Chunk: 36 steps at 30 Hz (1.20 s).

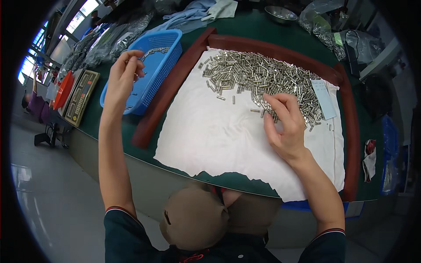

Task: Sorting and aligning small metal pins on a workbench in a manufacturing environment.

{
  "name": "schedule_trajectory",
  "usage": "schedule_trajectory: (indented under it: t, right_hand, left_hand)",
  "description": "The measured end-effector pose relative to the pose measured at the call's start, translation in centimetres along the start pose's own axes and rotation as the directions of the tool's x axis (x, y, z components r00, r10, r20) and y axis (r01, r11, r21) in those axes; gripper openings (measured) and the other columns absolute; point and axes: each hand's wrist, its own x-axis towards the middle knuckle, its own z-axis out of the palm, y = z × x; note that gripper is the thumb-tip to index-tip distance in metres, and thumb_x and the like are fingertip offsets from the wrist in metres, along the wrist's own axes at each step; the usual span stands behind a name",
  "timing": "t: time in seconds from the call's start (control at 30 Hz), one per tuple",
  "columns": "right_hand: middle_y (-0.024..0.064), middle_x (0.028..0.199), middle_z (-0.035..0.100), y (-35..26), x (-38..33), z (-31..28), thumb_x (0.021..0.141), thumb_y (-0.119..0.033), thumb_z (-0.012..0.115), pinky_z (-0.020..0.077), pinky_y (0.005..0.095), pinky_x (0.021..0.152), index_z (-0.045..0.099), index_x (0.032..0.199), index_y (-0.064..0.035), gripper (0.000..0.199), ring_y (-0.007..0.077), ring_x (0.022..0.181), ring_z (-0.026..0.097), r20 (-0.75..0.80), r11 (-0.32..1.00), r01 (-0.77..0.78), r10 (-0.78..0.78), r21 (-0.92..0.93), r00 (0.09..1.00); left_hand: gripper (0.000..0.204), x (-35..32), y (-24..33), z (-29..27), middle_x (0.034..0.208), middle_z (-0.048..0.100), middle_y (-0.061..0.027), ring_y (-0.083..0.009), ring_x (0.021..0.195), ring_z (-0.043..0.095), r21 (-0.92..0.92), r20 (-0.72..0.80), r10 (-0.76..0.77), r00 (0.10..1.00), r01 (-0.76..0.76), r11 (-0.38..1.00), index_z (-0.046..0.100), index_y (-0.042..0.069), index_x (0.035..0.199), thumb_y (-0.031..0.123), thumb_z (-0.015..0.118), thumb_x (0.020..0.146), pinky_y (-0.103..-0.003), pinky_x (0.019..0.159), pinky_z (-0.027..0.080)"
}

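A heap of small silver metal tubes [258, 76] lies on a white cloth [210, 136] spread inside a red-brown wooden frame [166, 92]. My right hand [285, 125] rests on the near edge of the heap, fingers curled among the tubes. My left hand [123, 79] hovers over a blue plastic basket [160, 65], fingers bunched and pointing down; whether it holds tubes I cannot tell. A few tubes lie in the basket.
A green table [258, 26] carries the frame. A weighing scale [81, 96] and an orange dish [63, 90] sit at the left. Clear bags of parts [326, 26], a steel bowl [280, 14] and cloths lie at the back. A pale slip [324, 98] lies on the heap.
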Motion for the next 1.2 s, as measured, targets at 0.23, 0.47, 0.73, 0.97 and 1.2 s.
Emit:
schedule_trajectory:
  t: [0.23,0.47,0.73,0.97,1.2]
  right_hand:
    - [0.0120,0.096,0.058,0.3,-0.1,0.1,0.071,0.006,0.064,0.0500,0.0344,0.065,0.066,0.105,0.0006,0.034,0.0248,0.076,0.062,0.015,1.000,-0.020,0.020,0.006,1.000]
    - [0.0104,0.093,0.060,0.6,0.2,0.0,0.071,0.006,0.065,0.0501,0.0336,0.061,0.068,0.099,-0.0003,0.029,0.0234,0.073,0.062,-0.011,0.999,-0.029,0.029,-0.027,1.000]
    - [0.0100,0.093,0.059,0.7,0.1,0.1,0.071,0.006,0.065,0.0497,0.0330,0.060,0.068,0.097,-0.0004,0.027,0.0222,0.071,0.061,-0.021,0.999,-0.034,0.034,-0.017,0.999]
    - [0.0094,0.092,0.059,0.9,0.0,0.1,0.070,0.006,0.065,0.0492,0.0333,0.060,0.068,0.097,-0.0006,0.028,0.0221,0.069,0.061,-0.018,1.000,-0.025,0.025,-0.012,1.000]
    - [0.0094,0.092,0.059,0.8,0.1,0.0,0.070,0.006,0.065,0.0492,0.0334,0.061,0.067,0.097,-0.0005,0.028,0.0222,0.070,0.061,-0.021,1.000,-0.019,0.019,-0.003,1.000]
  left_hand:
    - [0.014,-2.9,2.5,6.9,0.094,0.062,-0.0136,-0.0284,0.093,0.061,0.250,0.126,0.352,0.927,-0.373,0.893,0.067,-0.001,0.098,0.006,0.062,0.088,-0.038,0.080,0.047]
    - [0.014,-3.3,2.0,16.1,0.080,0.065,-0.0146,-0.0275,0.073,0.064,0.197,0.259,0.386,0.885,-0.439,0.877,0.067,-0.004,0.084,0.010,0.067,0.080,-0.039,0.068,0.050]
    - [0.017,-2.0,1.1,19.2,0.085,0.064,-0.0172,-0.0328,0.077,0.062,0.174,0.253,0.480,0.840,-0.528,0.831,0.066,-0.004,0.091,0.007,0.068,0.078,-0.043,0.072,0.049]
    - [0.025,-2.5,2.2,19.2,0.093,0.060,-0.0157,-0.0304,0.088,0.062,0.188,0.322,0.390,0.863,-0.462,0.867,0.067,-0.001,0.101,0.011,0.070,0.079,-0.041,0.077,0.049]
    - [0.023,-1.9,1.7,20.0,0.098,0.059,-0.0143,-0.0298,0.087,0.061,0.128,0.318,0.457,0.831,-0.515,0.848,0.066,0.001,0.100,0.010,0.067,0.079,-0.040,0.077,0.049]
